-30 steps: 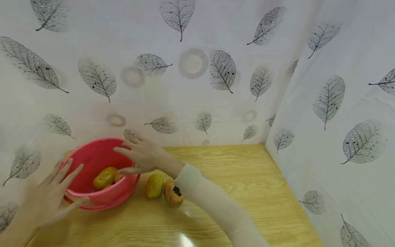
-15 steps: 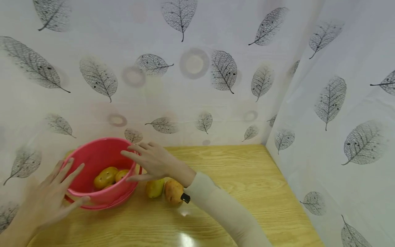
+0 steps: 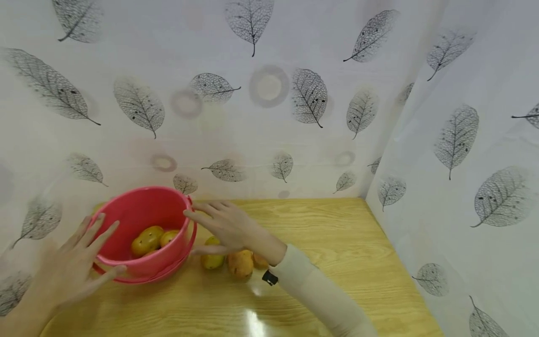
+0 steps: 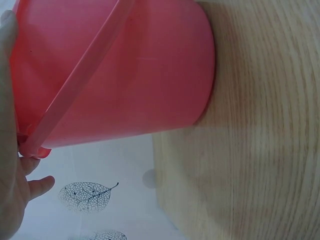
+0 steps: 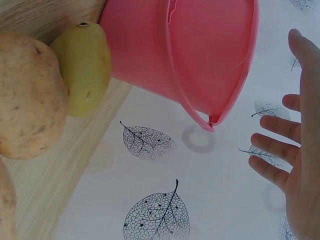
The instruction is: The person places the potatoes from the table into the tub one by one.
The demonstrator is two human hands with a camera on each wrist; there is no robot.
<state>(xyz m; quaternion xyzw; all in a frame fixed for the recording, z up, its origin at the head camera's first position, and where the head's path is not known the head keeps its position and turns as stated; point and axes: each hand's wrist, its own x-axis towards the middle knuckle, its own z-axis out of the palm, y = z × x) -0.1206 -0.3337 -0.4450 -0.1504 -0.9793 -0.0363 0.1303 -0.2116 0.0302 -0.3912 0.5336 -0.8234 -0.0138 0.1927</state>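
A pink bucket [image 3: 170,255] stands on the table at left, its handle hanging down the near side. Several yellowish potatoes [image 3: 147,241] lie inside. My left hand [image 3: 69,276] rests against the bucket's left rim with fingers spread; in the left wrist view its fingers are beside the handle joint. To the right of the bucket my right hand [image 3: 229,227] hovers with fingers extended, holding nothing; a gap to the bucket shows in the right wrist view. Below this hand sit a greenish-yellow potato [image 5: 82,70] and a larger brown potato [image 5: 30,95]. A third brown one [image 3: 260,260] is partly hidden by the wrist.
The wood-grain table [image 3: 320,243] extends to the right. A white leaf-print sheet [image 3: 269,135] covers the wall behind and on the right. A small black clip [image 3: 270,278] is by the right sleeve.
My right hand has moved right, from over the bucket's rim to beside it, uncovering the potatoes inside. The left hand stays at the rim. The head view has shifted slightly.
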